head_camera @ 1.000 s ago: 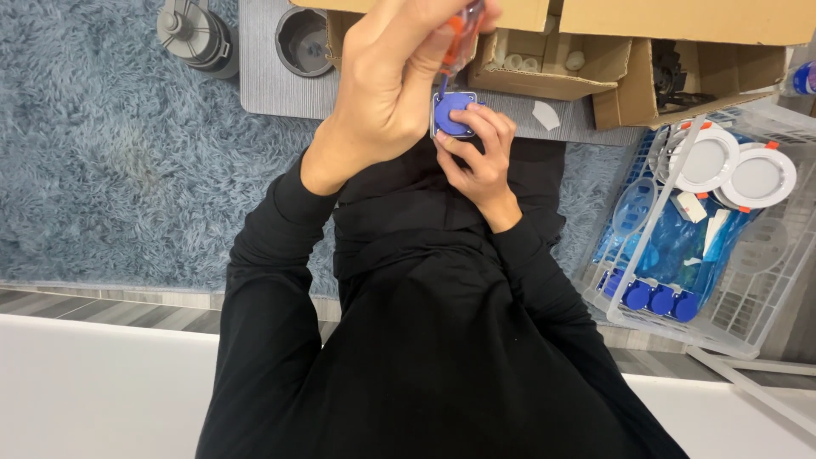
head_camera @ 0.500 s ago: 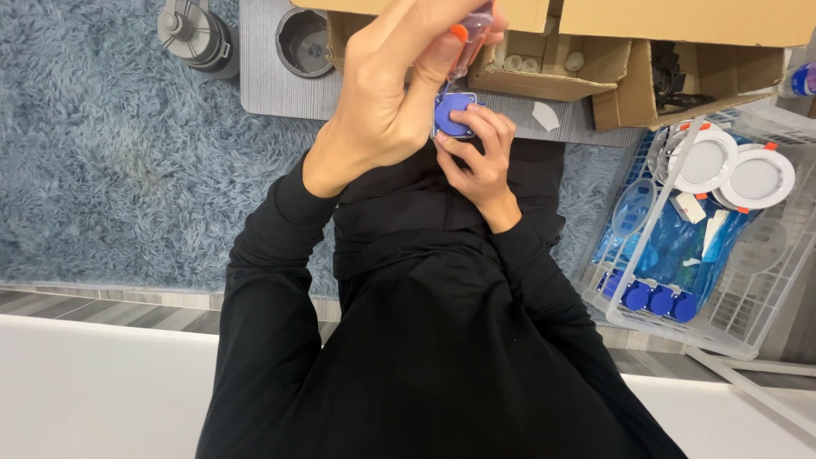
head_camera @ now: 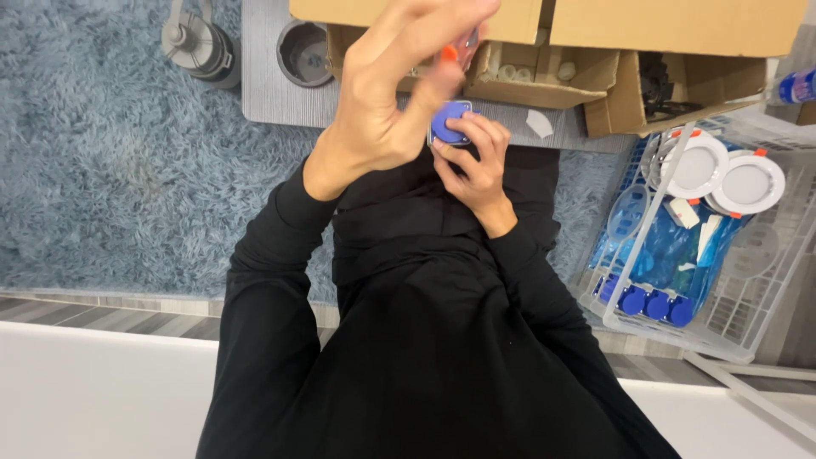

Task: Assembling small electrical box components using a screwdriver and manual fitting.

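My left hand (head_camera: 387, 102) is raised near the camera, its fingertips pinched on a small clear part with an orange clip (head_camera: 447, 53). Just below it, my right hand (head_camera: 476, 166) grips a round blue part (head_camera: 448, 121) against my chest, with fingers curled around its edge. The two parts are close together but apart. My black sleeves and torso fill the lower middle of the view. Most of the clear part is hidden by my left fingers.
Open cardboard boxes (head_camera: 544, 72) stand on a grey board (head_camera: 272, 98) at the top. A dark bottle (head_camera: 197, 44) and a dark cup (head_camera: 304, 53) are at top left. A white wire basket (head_camera: 722, 323) at right holds white round lamps (head_camera: 748, 183) and blue parts (head_camera: 646, 302). A blue shaggy rug (head_camera: 110, 170) lies underneath.
My left hand has lowered the orange-clipped part slightly toward the blue part. My right hand has stayed in place.
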